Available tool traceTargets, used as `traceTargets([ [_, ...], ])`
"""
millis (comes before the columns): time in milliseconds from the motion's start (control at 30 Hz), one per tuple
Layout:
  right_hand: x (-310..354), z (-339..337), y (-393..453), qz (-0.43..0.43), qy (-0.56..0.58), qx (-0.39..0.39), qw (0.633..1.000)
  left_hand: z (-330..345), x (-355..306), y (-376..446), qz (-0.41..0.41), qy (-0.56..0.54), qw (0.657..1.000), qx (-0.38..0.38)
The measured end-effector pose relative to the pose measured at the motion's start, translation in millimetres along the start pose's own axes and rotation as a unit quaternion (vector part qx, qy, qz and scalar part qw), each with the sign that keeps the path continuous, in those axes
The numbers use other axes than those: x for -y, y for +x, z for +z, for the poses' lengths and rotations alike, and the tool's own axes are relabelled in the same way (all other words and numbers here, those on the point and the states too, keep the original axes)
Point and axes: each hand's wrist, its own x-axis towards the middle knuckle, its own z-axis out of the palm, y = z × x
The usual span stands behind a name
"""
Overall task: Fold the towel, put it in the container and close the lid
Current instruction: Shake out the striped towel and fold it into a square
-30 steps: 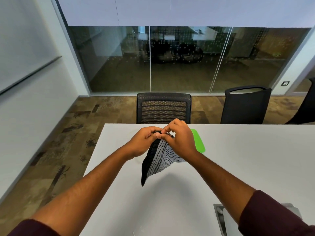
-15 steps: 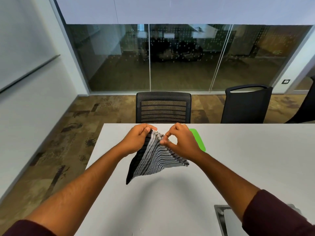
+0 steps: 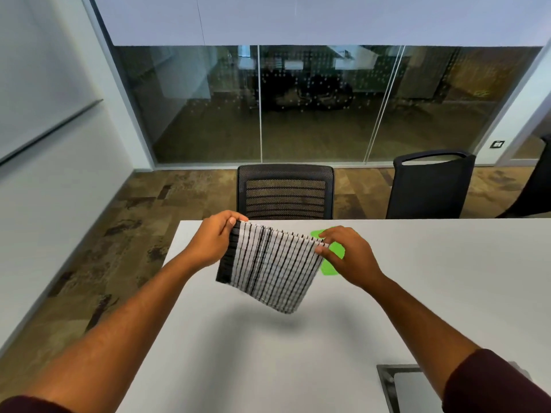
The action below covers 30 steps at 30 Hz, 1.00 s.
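A white towel with black stripes hangs spread out above the white table, held up by its top edge. My left hand pinches the towel's top left corner. At the top right corner my right hand pinches the cloth between thumb and fingers. A bright green flat thing, perhaps the container's lid, lies on the table behind my right hand and is mostly hidden by it. No container body shows.
Two black chairs stand at the table's far edge. A grey inset panel sits in the table near my right forearm. The table's left edge drops to patterned floor. A glass wall runs behind.
My hands have moved apart from a near-touching position, and the towel has gone from a bunched, hanging triangle to a flat spread rectangle.
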Motion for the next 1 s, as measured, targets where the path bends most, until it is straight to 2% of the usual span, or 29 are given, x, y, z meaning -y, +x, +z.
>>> traceTargets([
  [67, 6.1, -5.8, 9.9, 0.076, 0.107, -0.010, 0.991, 5.2, 6.3, -1.6, 0.011, -0.012, 1.000, -0.013],
  [133, 10.1, -13.3, 17.2, 0.129, 0.219, -0.005, 0.967, 8.6, 11.3, -2.2, 0.017, -0.031, 0.999, -0.029],
  [233, 14.6, -27.9, 21.0, 0.146, 0.342, -0.004, 0.928, 8.6, 12.1, -0.9, 0.014, -0.085, 0.996, -0.028],
  [300, 15.6, -35.9, 22.5, 0.145, 0.364, 0.014, 0.920, 6.5, 8.0, 0.6, 0.019, -0.103, 0.994, -0.007],
  [467, 16.3, -50.4, 32.4, 0.135, 0.296, -0.003, 0.946, 1.6, -4.7, 3.6, 0.054, -0.079, 0.994, 0.054],
  [600, 16.6, -54.6, 44.6, 0.147, 0.253, -0.034, 0.956, -1.8, -15.4, 4.7, 0.118, 0.032, 0.982, 0.143],
  [767, 13.5, -53.7, 53.2, 0.140, 0.138, -0.027, 0.980, 3.6, -38.2, 5.6, 0.190, 0.231, 0.914, 0.274],
  [933, 14.8, -45.4, 52.4, 0.098, 0.066, -0.004, 0.993, 7.0, -56.2, 8.0, 0.146, 0.361, 0.854, 0.346],
  [1000, 13.9, -41.5, 50.9, 0.089, 0.056, 0.004, 0.994, 7.0, -60.7, 9.1, 0.118, 0.370, 0.851, 0.353],
])
